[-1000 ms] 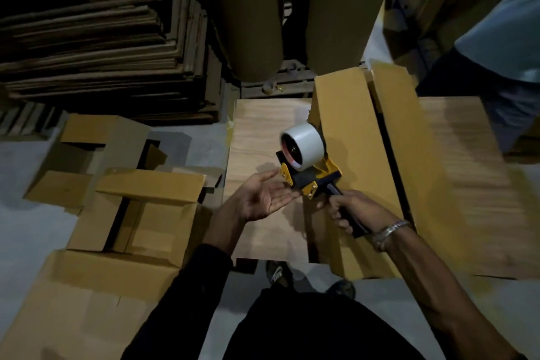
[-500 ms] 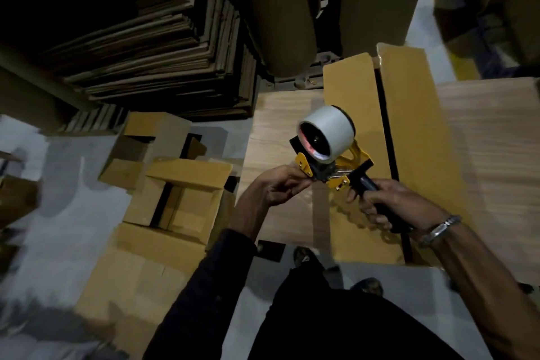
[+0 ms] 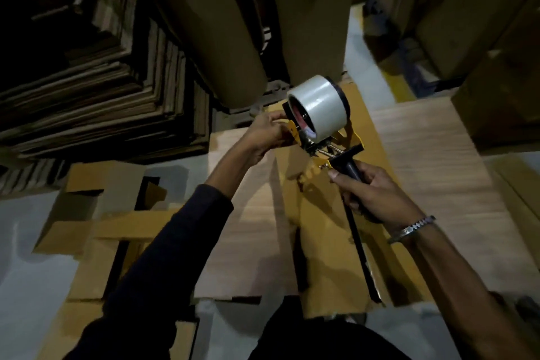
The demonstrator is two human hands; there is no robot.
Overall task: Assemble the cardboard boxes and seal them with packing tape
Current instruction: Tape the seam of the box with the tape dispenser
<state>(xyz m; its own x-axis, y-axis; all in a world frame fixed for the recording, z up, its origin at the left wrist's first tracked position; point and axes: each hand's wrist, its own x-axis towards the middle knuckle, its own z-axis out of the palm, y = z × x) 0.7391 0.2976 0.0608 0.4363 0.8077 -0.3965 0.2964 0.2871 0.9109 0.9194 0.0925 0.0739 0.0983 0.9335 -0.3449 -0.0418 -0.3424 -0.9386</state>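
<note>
The right hand [image 3: 377, 193] is clamped around the black handle of a yellow metal tape dispenser [image 3: 330, 143] and holds it up in the air, above the middle of the scene. On the dispenser sits a thick roll of pale packing tape [image 3: 320, 107], with its open core turned toward 9 o'clock. The left hand [image 3: 268, 134], coming out of a dark sleeve [image 3: 163, 257], is at the front end of the dispenser with its fingers curled there; whether it pinches the tape end or the yellow frame I cannot tell, because this part is blurred.

Under the hands lies a flat yellow-brown cardboard box [image 3: 330, 242] on a pale wooden worktop [image 3: 432, 172] — the box runs from about 12 o'clock down to 6 o'clock, with a dark slit along its right part. A silver metal bracelet [image 3: 412, 228] is on the right wrist.

At 8 o'clock, on the grey concrete floor [image 3: 26, 257], stand several open brown cardboard boxes [image 3: 117, 231] with their flaps spread out. At 10 o'clock a tall stack of flat cardboard sheets [image 3: 87, 90] rises in the dark. Two large brown paper rolls [image 3: 233, 32] stand upright at 12 o'clock, and more brown cartons [image 3: 482, 23] fill the corner at 2 o'clock. The room is dim.
</note>
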